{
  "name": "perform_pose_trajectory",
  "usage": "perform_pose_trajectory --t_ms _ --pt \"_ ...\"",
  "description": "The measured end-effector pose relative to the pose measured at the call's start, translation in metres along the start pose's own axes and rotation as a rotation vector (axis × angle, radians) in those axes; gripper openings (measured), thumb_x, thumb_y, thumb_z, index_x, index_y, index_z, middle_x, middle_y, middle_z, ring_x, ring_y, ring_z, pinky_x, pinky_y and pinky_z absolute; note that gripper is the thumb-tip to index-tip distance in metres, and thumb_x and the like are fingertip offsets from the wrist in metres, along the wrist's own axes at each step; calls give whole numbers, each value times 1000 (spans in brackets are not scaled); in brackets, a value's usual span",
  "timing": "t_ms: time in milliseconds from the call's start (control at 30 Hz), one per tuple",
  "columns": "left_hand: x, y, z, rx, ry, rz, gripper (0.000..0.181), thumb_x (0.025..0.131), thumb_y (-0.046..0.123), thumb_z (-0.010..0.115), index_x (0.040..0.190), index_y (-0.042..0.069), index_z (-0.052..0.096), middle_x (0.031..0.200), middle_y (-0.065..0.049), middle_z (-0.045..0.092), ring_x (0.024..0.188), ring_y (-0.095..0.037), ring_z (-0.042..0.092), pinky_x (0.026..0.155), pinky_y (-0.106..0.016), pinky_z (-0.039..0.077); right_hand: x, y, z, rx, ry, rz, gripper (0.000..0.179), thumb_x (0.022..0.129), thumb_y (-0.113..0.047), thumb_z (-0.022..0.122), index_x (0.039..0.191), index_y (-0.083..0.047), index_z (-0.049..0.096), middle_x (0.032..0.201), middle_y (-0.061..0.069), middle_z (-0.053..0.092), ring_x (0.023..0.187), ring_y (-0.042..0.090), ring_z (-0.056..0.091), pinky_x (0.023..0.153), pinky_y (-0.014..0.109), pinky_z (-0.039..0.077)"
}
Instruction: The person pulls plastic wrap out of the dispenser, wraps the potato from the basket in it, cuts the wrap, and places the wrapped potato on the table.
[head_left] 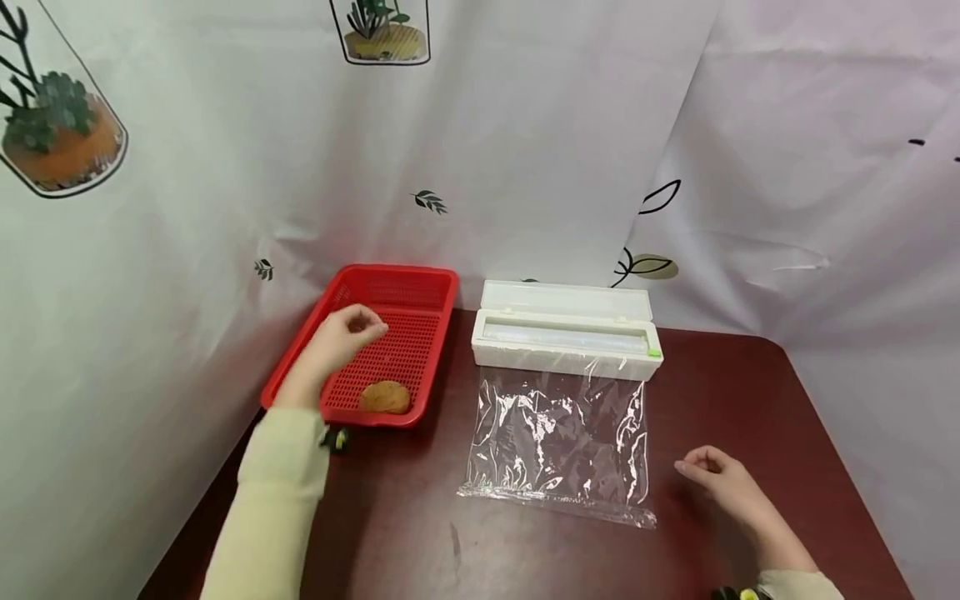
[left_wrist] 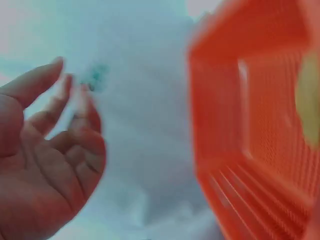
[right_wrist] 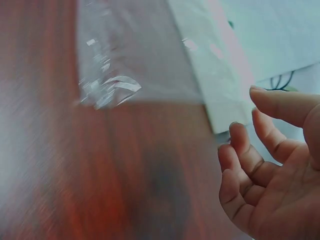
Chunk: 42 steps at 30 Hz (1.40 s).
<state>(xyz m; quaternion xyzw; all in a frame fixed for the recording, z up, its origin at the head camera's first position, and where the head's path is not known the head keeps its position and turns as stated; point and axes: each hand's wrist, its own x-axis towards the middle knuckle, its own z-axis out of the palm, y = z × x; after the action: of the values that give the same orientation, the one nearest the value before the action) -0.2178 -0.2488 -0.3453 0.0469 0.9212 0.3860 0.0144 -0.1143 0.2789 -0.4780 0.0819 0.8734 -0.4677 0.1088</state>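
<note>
My left hand hangs above the red plastic basket, fingers loosely bent with nothing between them. On the basket's floor, near its front wall, lies a round brown bread-like piece. To the right, a sheet of clear plastic wrap stretches over the table from a white wrap dispenser box, its front edge bunched up. The box's lid stands raised, and the roll of film shows inside. My right hand is just right of the sheet, not touching it, fingers loosely curled and holding nothing.
The dark red-brown table has a rounded far right corner. A white printed cloth hangs behind and along the sides, close to the basket and the box. A green slider sits at the box's right end.
</note>
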Motion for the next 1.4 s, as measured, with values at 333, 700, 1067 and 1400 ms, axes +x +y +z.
perform_pose_trajectory --t_ms 333,700,1067,1400 --pt "50 -41 24 337 -556 -366 61 81 29 72 133 9 48 137 -24 37 122 -41 36 88 -49 41 8 -14 -1 227 54 12 25 90 -30 61 94 -6 55 84 -2 57 78 12 51 69 30 45" --pt "43 -56 43 424 -602 -534 73 64 17 83 132 18 54 130 -16 42 104 -27 39 74 -33 48 7 -3 -6 475 64 22 8 93 -26 57 87 -21 56 78 -9 60 77 7 58 66 26 47" --pt "49 -44 35 463 -472 -404 76 72 15 74 139 12 40 119 -17 47 98 -30 43 69 -34 43 8 -4 -8 552 82 13 8 93 -24 57 87 -20 56 76 -8 60 74 7 58 64 24 46" --pt "57 -30 23 385 -238 -227 62 78 18 70 125 2 33 105 -20 53 87 -30 52 71 -41 42 3 -3 -11 546 55 44 9 93 -26 57 88 -19 55 78 -7 60 76 8 58 66 25 46"
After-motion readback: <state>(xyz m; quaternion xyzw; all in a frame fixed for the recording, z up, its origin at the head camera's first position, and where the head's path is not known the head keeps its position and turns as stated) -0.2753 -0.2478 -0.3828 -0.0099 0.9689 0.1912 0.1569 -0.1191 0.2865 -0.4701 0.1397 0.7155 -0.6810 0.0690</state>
